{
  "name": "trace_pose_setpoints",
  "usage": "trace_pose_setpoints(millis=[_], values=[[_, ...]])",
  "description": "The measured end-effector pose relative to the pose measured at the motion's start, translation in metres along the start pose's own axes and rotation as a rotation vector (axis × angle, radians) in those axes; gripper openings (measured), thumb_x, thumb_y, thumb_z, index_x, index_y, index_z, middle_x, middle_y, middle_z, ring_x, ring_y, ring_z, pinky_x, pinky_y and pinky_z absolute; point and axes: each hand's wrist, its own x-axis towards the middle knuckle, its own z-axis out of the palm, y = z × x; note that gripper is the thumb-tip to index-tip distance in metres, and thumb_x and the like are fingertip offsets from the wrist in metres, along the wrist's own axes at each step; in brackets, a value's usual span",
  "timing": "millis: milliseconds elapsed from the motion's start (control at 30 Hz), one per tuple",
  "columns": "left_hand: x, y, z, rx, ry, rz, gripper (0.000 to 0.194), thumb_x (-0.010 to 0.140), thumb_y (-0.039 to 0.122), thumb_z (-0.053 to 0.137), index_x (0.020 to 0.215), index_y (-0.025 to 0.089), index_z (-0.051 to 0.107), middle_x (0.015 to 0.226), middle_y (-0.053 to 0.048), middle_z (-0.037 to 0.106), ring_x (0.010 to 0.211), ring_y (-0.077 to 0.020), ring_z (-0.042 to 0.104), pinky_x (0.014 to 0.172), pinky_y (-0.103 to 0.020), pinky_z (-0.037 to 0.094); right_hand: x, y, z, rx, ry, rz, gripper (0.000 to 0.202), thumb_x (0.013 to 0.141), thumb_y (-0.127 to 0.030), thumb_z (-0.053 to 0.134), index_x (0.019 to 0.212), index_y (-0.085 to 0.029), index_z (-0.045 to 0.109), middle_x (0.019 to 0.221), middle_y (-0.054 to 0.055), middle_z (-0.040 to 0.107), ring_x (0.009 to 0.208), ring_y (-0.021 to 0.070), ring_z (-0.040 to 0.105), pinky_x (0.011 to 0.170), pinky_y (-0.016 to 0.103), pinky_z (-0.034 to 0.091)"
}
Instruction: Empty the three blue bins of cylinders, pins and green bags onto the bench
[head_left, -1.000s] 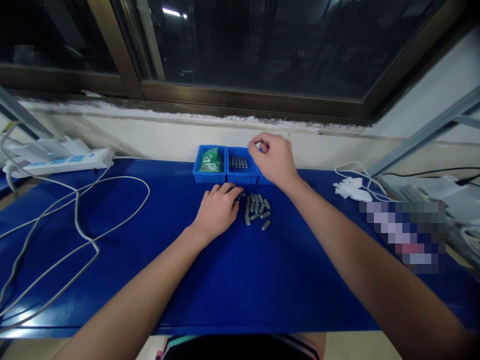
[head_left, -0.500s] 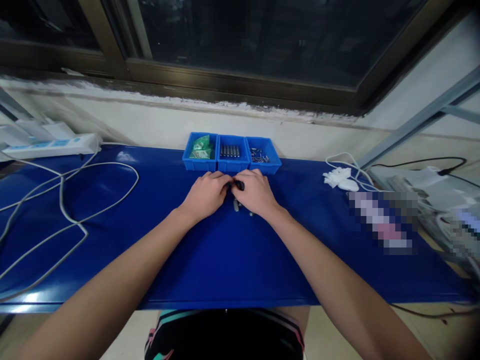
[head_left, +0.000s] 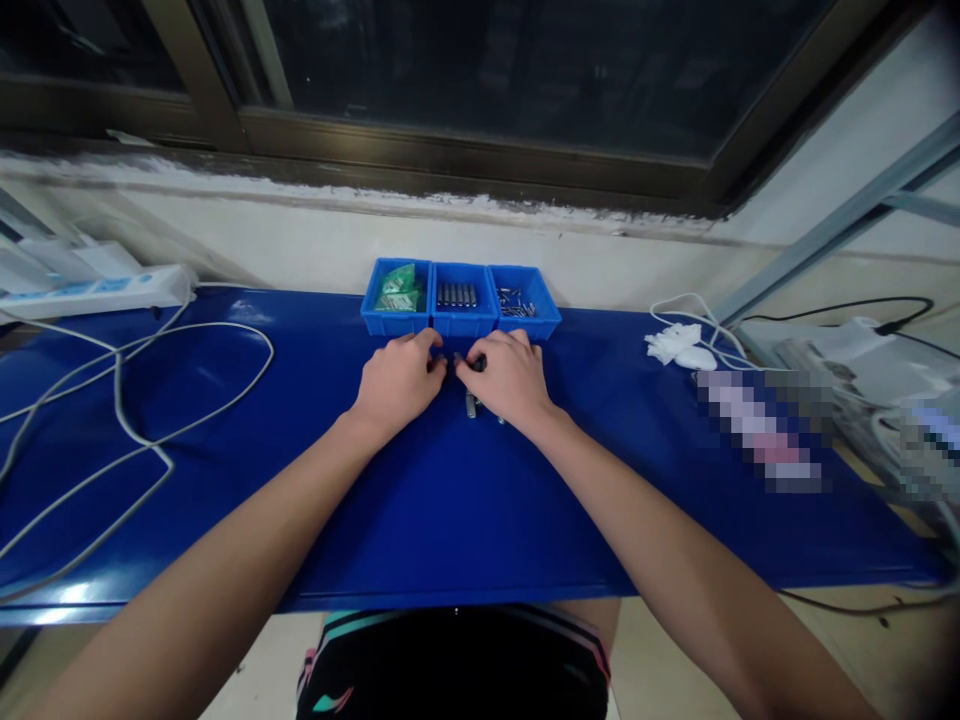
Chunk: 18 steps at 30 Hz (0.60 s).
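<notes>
My left hand (head_left: 401, 380) is curled, thumb and index finger pinched near a small dark bit too tiny to name. Facing it across a narrow gap, my right hand (head_left: 511, 378) is also closed in a pinch; something small and dark shows at its fingertips, its kind unclear. Below the right hand's fingers a small metal cylinder (head_left: 471, 404) stands out on the blue table (head_left: 450, 520). Another little shiny piece (head_left: 501, 420) peeks out under that hand, mostly hidden.
Three joined blue bins stand beyond my hands: the left bin (head_left: 396, 322) holds green packets, the middle bin (head_left: 463, 322) a row of dark cylinders, the right bin (head_left: 531, 325) small metal pieces. Cables (head_left: 172, 460) loop at left beside a power strip (head_left: 97, 290). White crumpled material (head_left: 673, 342) lies right.
My hands, touching before, have drawn apart, leaving a narrow gap between the fingertips. The view has shifted slightly.
</notes>
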Motion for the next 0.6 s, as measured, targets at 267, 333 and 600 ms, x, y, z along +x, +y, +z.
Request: trace_pose_setpoints(millis=[267, 333, 600], values=[[0.001, 0.005, -0.009, 0.033, -0.099, -0.087, 0.043, 0.087, 0.034, 0.061, 0.128, 0.029, 0.073, 0.107, -0.009, 0.078, 0.099, -0.0377, 0.074, 0.083, -0.053, 0.06, -0.002, 0.003, 0.0, 0.079, -0.083, -0.086, 0.038, 0.088, -0.039, 0.06, 0.124, -0.028, 0.069, 0.13, 0.006, 0.069, 0.127, 0.0354, 0.05, 0.096, 0.055, 0.039], [0.001, 0.005, -0.012, 0.028, -0.116, -0.094, 0.044, 0.086, 0.038, 0.061, 0.127, 0.031, 0.074, 0.109, -0.008, 0.078, 0.102, -0.0388, 0.074, 0.085, -0.054, 0.06, -0.002, 0.003, 0.0, 0.073, -0.104, -0.091, 0.039, 0.088, -0.039, 0.059, 0.124, -0.029, 0.071, 0.133, 0.007, 0.068, 0.129, 0.0365, 0.048, 0.098, 0.056, 0.038], [-0.001, 0.006, -0.014, 0.034, -0.147, -0.058, 0.042, 0.083, 0.038, 0.061, 0.123, 0.032, 0.075, 0.106, -0.007, 0.078, 0.099, -0.0348, 0.074, 0.084, -0.05, 0.06, 0.001, 0.006, 0.003, 0.077, -0.098, -0.082, 0.034, 0.087, -0.039, 0.06, 0.116, -0.027, 0.073, 0.129, 0.006, 0.069, 0.128, 0.0366, 0.048, 0.099, 0.056, 0.037]])
